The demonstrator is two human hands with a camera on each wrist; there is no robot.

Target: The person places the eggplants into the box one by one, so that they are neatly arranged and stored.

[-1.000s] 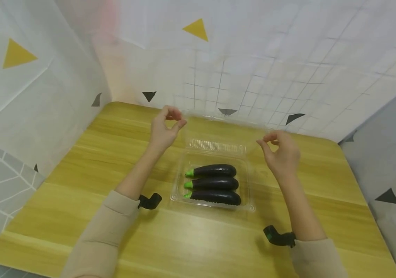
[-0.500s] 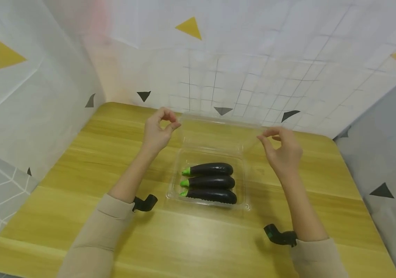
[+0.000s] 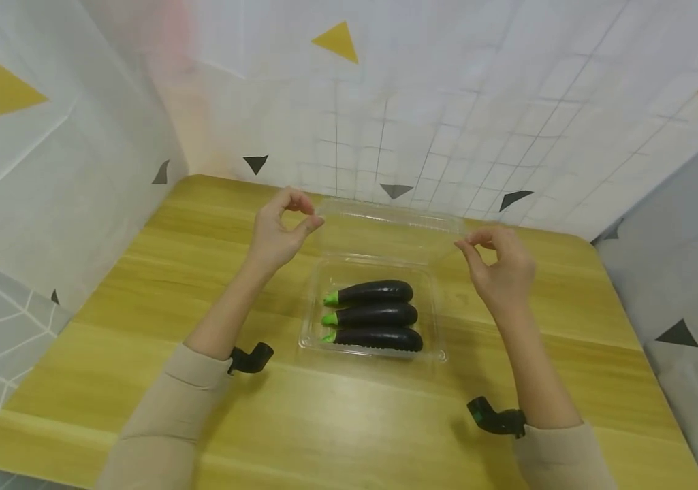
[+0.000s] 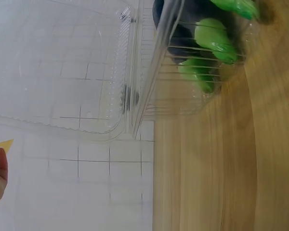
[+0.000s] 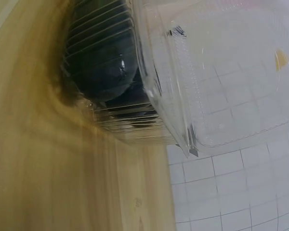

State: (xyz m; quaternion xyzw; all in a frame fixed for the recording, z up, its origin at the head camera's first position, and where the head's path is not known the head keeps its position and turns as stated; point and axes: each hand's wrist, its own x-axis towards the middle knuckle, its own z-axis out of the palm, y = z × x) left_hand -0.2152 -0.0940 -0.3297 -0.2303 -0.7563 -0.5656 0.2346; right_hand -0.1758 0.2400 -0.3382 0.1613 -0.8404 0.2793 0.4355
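Observation:
A clear plastic clamshell container (image 3: 307, 340) sits on the table in the head view, its hinged lid (image 3: 393, 215) raised at the back. Three dark purple eggplants (image 3: 376, 315) lie side by side inside, green stems to the left. At the lid's left corner my left hand (image 3: 275, 235) pinches the edge with thumb and forefinger. My right hand (image 3: 503, 269) pinches the right corner likewise. The left wrist view catches only fingertips (image 4: 1, 166) at its border, beside the lid. In the right wrist view the right hand is almost wholly out of frame.
The wooden table (image 3: 349, 422) extends around the container. Behind it hangs a pale cloth wall (image 3: 214, 129) with triangles and grid lines; a grey panel (image 3: 692, 272) stands at the right. Black wrist cameras (image 3: 252, 358) are strapped on both forearms.
The lid has tilted a little toward me, and its ribbed front wall now shows along the top. Both hands stay at its corners. The eggplants lie as before; the view has shifted slightly.

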